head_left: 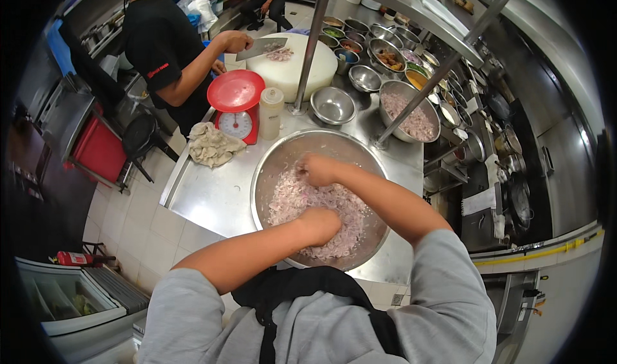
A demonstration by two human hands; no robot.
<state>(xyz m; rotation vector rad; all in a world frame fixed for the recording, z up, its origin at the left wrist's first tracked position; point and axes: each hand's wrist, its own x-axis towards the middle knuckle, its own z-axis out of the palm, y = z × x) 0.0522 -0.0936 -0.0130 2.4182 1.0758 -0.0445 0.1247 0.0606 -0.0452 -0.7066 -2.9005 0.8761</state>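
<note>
A wide steel mixing bowl [258,190] stands on the steel table in front of me, holding a pale pink, finely chopped mixture [286,200] that looks like minced meat or onion. My left hand [321,226] is pushed down into the near part of the mixture, its fingers hidden. Farther back, my right hand [317,170] is over the far side of the mixture, inside the rim. Its fingers curl downward and look closed; what they hold, if anything, cannot be made out.
Beyond the bowl are a red scale [236,100], a cloudy bottle [271,113], a crumpled cloth [213,144] and a small steel bowl [333,105]. A bowl of similar mixture [411,116] stands right, beside a shelf post. A co-worker holds a cleaver [260,47] over a round white chopping block [302,74].
</note>
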